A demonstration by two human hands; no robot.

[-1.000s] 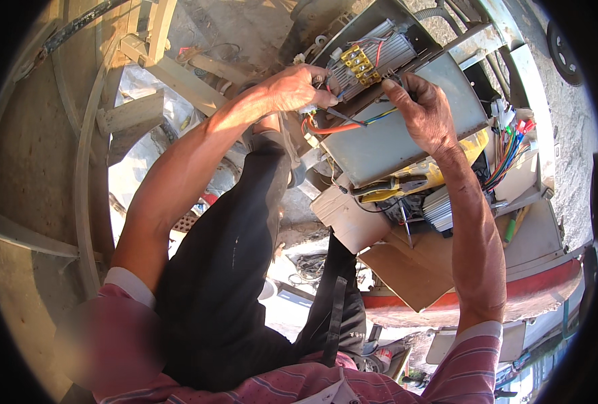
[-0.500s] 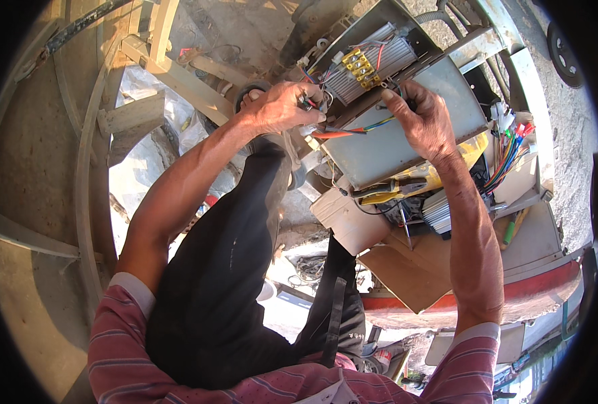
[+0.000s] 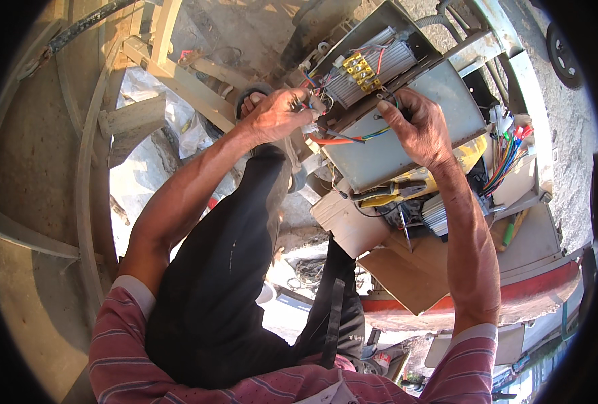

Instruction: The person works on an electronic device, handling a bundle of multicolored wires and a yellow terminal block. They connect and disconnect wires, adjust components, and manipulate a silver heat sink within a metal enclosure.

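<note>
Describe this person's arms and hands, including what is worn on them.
The left sleeve and right sleeve are short and pinkish red with thin stripes, each ending in a plain whitish cuff. Below them the arms are bare. The left hand and right hand wear no gloves; no watch shows.

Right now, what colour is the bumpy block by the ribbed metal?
The bumpy block is yellow; see head view.
</note>
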